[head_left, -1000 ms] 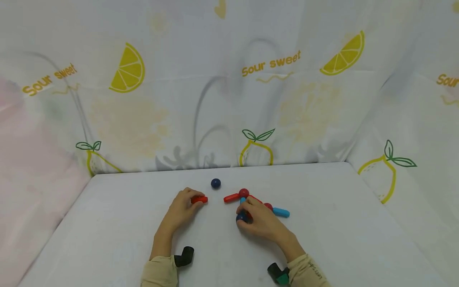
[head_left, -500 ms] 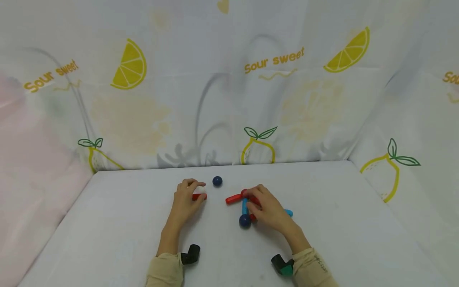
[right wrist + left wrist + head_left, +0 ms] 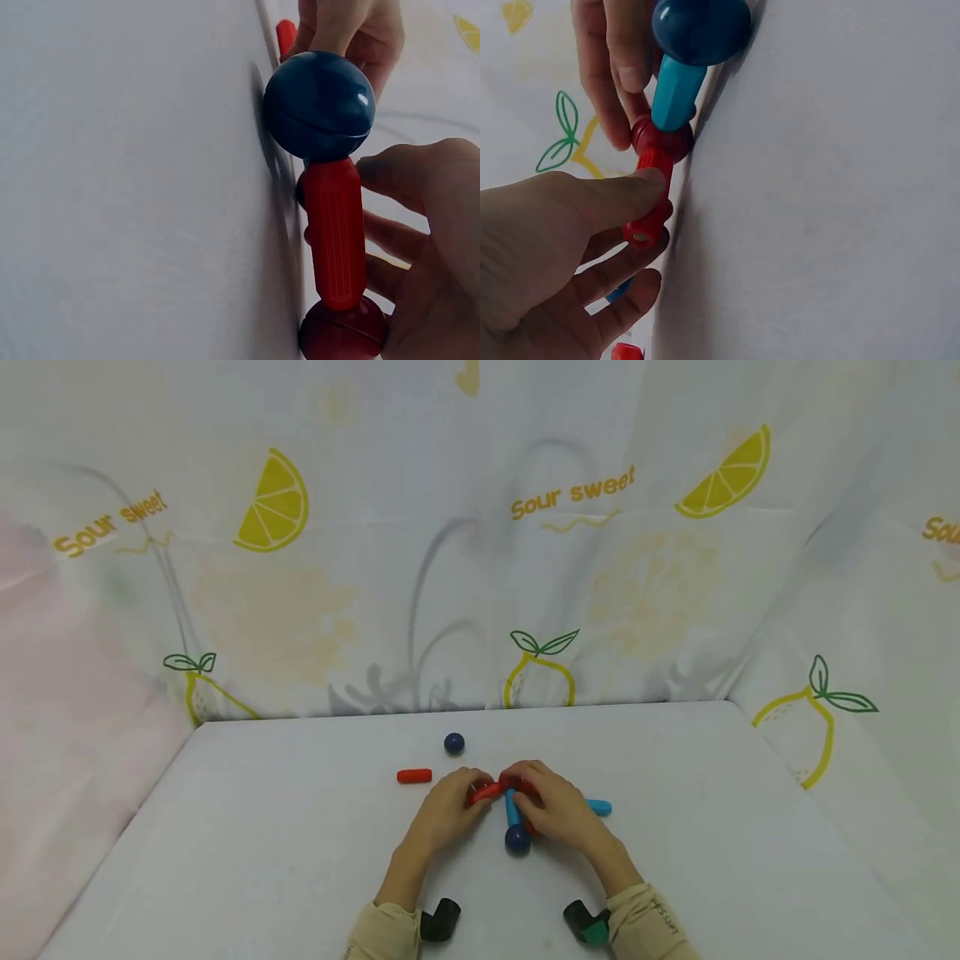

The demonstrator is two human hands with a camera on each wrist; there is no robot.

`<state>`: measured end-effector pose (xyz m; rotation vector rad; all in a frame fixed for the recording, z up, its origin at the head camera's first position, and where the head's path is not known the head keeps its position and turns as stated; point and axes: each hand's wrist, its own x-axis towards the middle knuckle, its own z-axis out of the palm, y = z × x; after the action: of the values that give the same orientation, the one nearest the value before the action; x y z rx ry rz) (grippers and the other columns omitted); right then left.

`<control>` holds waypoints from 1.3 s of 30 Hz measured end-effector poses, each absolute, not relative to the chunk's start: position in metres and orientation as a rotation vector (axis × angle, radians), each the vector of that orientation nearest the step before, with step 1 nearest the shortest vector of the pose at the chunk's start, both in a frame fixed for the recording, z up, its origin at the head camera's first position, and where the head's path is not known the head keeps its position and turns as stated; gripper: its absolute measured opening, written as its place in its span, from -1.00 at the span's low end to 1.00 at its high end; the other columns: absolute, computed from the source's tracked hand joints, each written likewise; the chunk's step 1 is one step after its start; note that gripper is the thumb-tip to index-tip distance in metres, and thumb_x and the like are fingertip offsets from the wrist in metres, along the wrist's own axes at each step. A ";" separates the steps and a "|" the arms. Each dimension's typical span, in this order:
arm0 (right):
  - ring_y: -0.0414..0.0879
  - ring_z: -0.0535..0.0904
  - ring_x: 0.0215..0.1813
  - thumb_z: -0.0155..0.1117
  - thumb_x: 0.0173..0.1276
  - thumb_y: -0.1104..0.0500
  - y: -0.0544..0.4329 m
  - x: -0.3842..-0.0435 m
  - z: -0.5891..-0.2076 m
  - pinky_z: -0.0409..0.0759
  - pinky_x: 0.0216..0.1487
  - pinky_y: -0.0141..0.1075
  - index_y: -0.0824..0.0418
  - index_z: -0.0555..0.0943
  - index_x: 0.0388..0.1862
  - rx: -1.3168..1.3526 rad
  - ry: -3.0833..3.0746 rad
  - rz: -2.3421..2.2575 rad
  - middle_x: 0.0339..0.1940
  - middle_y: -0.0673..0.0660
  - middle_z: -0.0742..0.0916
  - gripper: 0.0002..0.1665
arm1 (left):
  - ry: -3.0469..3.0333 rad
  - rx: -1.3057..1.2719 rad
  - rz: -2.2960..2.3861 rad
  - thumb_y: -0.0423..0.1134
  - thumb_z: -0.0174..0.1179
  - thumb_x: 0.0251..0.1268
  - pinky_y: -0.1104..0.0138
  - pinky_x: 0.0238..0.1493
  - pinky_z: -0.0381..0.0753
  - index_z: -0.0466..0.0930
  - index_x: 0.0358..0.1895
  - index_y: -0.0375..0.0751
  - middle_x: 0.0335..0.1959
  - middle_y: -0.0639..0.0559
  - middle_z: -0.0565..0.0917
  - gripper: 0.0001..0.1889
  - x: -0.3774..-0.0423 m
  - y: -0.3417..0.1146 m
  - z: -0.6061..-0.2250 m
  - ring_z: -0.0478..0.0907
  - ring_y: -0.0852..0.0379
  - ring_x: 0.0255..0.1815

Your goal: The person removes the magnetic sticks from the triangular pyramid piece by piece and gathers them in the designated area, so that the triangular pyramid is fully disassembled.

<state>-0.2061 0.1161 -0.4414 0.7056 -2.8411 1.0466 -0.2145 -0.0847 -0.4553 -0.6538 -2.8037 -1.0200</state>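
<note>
A joined toy frame of red and light blue rods with balls lies on the white table. My left hand (image 3: 446, 810) pinches its leftmost red rod (image 3: 652, 206) between thumb and fingers. Opposite, my right hand (image 3: 558, 810) grips the red ball (image 3: 664, 141) at that rod's inner end. From this ball a light blue rod (image 3: 513, 808) runs toward me to a dark blue ball (image 3: 517, 839). Another red rod (image 3: 335, 232) links the dark blue ball to a second red ball (image 3: 343, 330), seen in the right wrist view. My right hand hides part of the frame in the head view.
A loose red rod (image 3: 414, 776) lies left of the frame, and a loose dark blue ball (image 3: 453, 743) sits farther back. One light blue rod (image 3: 599, 807) sticks out beyond my right hand. A lemon-print cloth (image 3: 420, 593) hangs behind the table.
My left hand has let go of the loose red rod and moved right to the frame's red rod. My right hand has shifted from the near dark blue ball to the far red ball.
</note>
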 end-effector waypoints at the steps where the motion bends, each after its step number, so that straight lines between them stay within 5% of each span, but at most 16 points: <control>1: -0.01 0.54 0.20 0.18 0.35 0.17 0.116 -0.206 -0.442 0.49 0.20 0.02 0.03 0.51 0.18 0.707 -2.841 1.027 0.18 0.02 0.59 -0.60 | -2.797 -0.651 -1.009 -0.28 0.31 0.15 0.37 -0.25 0.49 0.60 -0.05 -0.14 -0.30 0.06 0.62 -0.73 -0.215 -0.085 -0.455 0.43 0.21 -0.34; 16: 0.05 0.53 0.23 0.16 0.37 0.14 0.108 -0.206 -0.441 0.51 0.17 -0.01 0.07 0.46 0.30 0.796 -2.867 0.913 0.28 0.09 0.54 -0.50 | -2.763 -0.744 -1.089 -0.32 0.30 0.15 0.40 -0.20 0.50 0.66 -0.11 -0.12 -0.24 0.05 0.59 -0.79 -0.220 -0.117 -0.450 0.50 0.16 -0.25; 27: -0.02 0.49 0.27 0.14 0.39 0.11 0.113 -0.202 -0.441 0.47 0.24 -0.05 -0.01 0.39 0.34 0.728 -2.915 0.951 0.28 0.03 0.54 -0.47 | -2.755 -0.565 -1.105 -0.33 0.40 0.01 0.31 -0.16 0.51 0.68 -0.22 -0.05 -0.29 0.17 0.69 -0.77 -0.222 -0.165 -0.443 0.57 0.19 -0.24; 34: -0.21 0.50 -0.21 0.22 0.32 0.14 0.122 -0.203 -0.440 0.55 -0.14 -0.30 0.11 0.54 0.15 0.548 -2.960 0.927 -0.10 -0.02 0.66 -0.60 | -2.760 -0.534 -1.063 -0.32 0.38 0.04 0.35 -0.23 0.48 0.70 -0.19 -0.09 -0.26 0.09 0.61 -0.78 -0.222 -0.180 -0.447 0.52 0.16 -0.26; 39: -0.23 0.45 -0.26 0.24 0.31 0.16 0.126 -0.205 -0.441 0.51 -0.19 -0.34 0.12 0.58 0.06 0.573 -2.962 0.919 -0.19 -0.04 0.65 -0.67 | -2.754 -0.488 -1.054 -0.36 0.38 0.02 0.36 -0.28 0.42 0.70 -0.23 -0.10 -0.28 0.04 0.59 -0.80 -0.224 -0.183 -0.452 0.48 0.14 -0.30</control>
<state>-0.2045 0.1257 -0.4408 0.5734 -2.9619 0.9193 -0.2236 -0.1827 -0.4524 -0.4876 -2.7543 -1.0540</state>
